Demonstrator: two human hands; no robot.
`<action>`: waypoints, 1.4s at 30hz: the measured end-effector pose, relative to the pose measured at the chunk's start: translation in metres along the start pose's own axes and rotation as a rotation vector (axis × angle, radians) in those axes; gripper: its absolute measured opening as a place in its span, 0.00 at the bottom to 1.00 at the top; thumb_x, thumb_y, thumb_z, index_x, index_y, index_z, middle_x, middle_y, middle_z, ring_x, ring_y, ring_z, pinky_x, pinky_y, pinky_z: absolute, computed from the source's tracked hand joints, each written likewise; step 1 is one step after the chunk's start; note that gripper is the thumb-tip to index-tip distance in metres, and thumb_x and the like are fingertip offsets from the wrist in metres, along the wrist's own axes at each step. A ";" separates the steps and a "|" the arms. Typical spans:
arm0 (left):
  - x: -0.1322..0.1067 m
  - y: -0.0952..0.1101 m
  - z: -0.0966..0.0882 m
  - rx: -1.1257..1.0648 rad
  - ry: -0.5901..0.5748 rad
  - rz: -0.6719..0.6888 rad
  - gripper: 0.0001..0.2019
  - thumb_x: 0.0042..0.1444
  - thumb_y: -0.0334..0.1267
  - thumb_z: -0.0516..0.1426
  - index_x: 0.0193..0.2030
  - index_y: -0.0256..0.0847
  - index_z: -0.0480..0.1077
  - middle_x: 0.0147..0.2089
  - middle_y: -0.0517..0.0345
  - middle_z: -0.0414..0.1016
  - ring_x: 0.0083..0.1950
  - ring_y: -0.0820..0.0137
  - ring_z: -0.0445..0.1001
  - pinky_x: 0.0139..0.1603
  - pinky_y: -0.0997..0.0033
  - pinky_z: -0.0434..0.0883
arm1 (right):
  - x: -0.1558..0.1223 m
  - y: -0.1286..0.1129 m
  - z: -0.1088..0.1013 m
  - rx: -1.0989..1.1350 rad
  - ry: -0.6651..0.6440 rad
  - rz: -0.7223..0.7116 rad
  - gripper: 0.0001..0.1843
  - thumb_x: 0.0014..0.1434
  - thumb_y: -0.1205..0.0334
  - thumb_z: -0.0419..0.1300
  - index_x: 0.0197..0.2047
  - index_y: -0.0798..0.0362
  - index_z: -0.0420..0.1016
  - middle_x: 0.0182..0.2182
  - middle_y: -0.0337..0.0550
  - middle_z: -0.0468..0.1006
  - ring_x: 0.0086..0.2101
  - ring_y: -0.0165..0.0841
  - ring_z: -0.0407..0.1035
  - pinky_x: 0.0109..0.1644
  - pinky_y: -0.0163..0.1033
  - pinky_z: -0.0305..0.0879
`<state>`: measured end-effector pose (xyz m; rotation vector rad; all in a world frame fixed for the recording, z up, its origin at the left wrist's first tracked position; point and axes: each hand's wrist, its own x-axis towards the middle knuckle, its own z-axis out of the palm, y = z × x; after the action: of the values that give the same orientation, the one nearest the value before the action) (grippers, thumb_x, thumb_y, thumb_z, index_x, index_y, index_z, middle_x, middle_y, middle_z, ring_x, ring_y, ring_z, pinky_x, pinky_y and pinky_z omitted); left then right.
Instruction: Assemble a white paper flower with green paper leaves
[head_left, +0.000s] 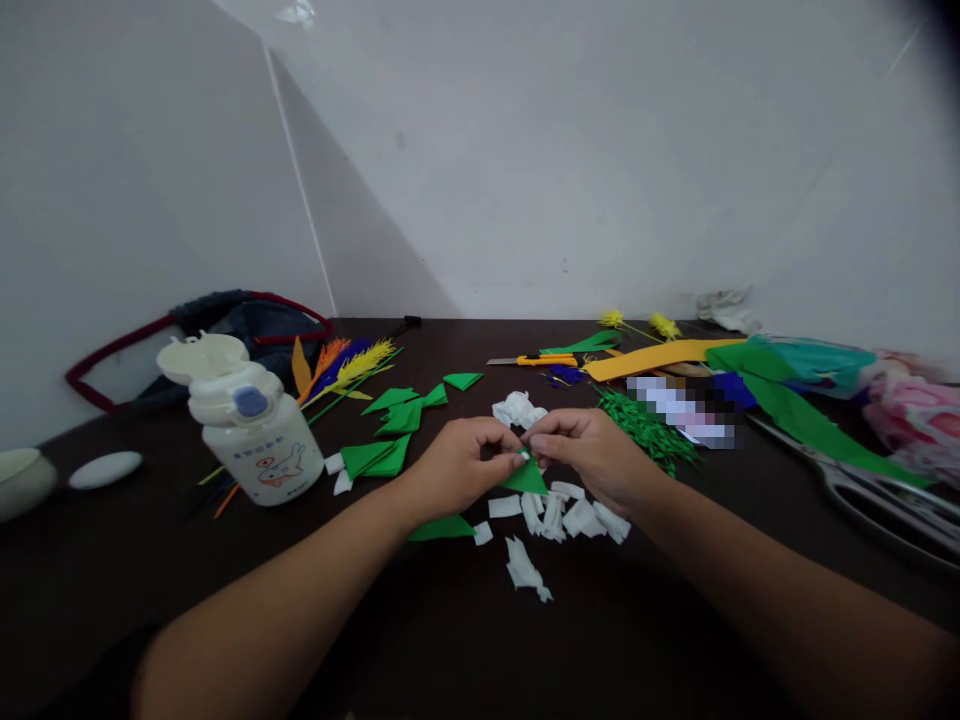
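Pinching a green piece (534,480) in narrowed left fingers (501,468), right fingers (553,443) by its top, grip unclear

Counter (420,640) meets wall (525,180) at the far side. Near centre: left hand (465,458) and right hand (596,458) side by side, paper piece (531,480) between their fingers. Tissue scraps (585,518) on counter, just near side of the hands; crumpled tissue (517,408) just beyond them. Left: folded paper pieces (386,457) beside left hand, then flip-top bottle (259,455). Artificial wheat ears (364,368) right of and beyond bottle, cloth item (225,318) behind it. Far centre: utility knife (546,360), tip left. Right: grass-like bunch (641,428) beside right hand, paper strip (649,357) farther back, scissors (829,472) toward right edge.
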<state>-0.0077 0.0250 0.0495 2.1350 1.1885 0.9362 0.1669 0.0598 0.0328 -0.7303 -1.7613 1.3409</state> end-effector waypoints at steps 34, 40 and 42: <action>0.000 -0.008 0.004 -0.209 -0.016 -0.142 0.05 0.49 0.36 0.54 0.27 0.37 0.67 0.23 0.63 0.61 0.25 0.77 0.57 0.25 0.77 0.56 | -0.003 -0.005 0.001 -0.820 0.046 -0.483 0.11 0.53 0.64 0.55 0.40 0.50 0.74 0.33 0.43 0.75 0.35 0.32 0.67 0.39 0.39 0.64; 0.000 -0.005 0.006 -0.468 -0.005 -0.210 0.03 0.45 0.33 0.57 0.28 0.36 0.66 0.26 0.62 0.63 0.28 0.76 0.60 0.30 0.75 0.59 | -0.009 -0.004 0.003 -1.108 0.093 -0.673 0.14 0.57 0.67 0.48 0.43 0.50 0.72 0.41 0.47 0.73 0.40 0.37 0.66 0.42 0.45 0.64; 0.001 -0.005 0.007 -0.520 0.004 -0.228 0.03 0.45 0.32 0.57 0.27 0.36 0.66 0.26 0.62 0.64 0.28 0.76 0.61 0.31 0.75 0.60 | -0.010 -0.005 0.004 -1.148 0.081 -0.702 0.15 0.57 0.67 0.47 0.43 0.50 0.72 0.41 0.48 0.73 0.40 0.38 0.65 0.42 0.47 0.63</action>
<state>-0.0046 0.0270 0.0422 1.5549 1.0239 1.0126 0.1687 0.0486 0.0346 -0.5918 -2.3337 -0.2451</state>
